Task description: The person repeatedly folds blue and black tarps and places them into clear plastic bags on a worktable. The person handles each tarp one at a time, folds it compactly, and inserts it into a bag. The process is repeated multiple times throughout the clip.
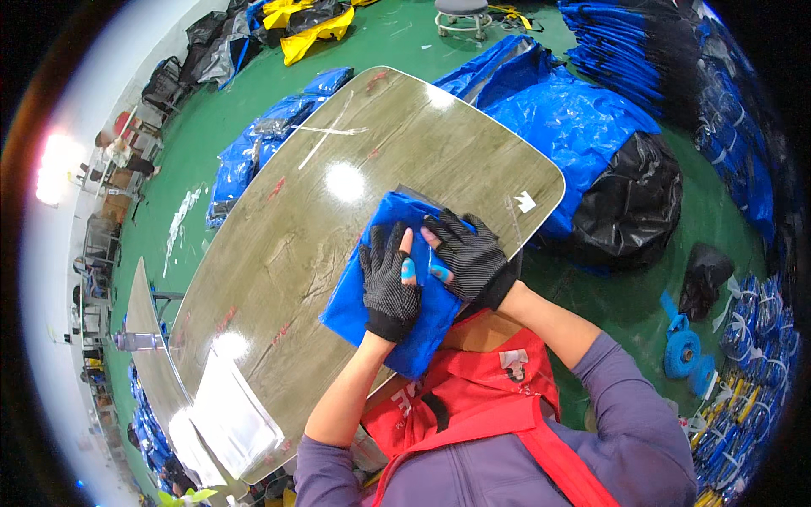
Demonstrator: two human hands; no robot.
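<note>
A folded blue plastic bag or sheet [365,291] lies at the near edge of the wood-patterned table [279,228], with a strip of dark material at its far edge. My left hand [391,279] rests flat on its middle, fingers stretched out. My right hand [467,260] presses on its right side with the fingers spread. Both hands wear black knit gloves with light dots; the thumbs are bare at the tip, point toward each other and have blue wrapping around them. Neither hand grips anything.
Clear plastic packets [241,410] lie at the table's near left. Wrapped blue bundles [279,127] are on the floor beyond. At right sit a large blue and black sack [583,127], a blue webbing roll [682,353] and stacked blue bundles [612,46]. A stool [462,13] stands far off.
</note>
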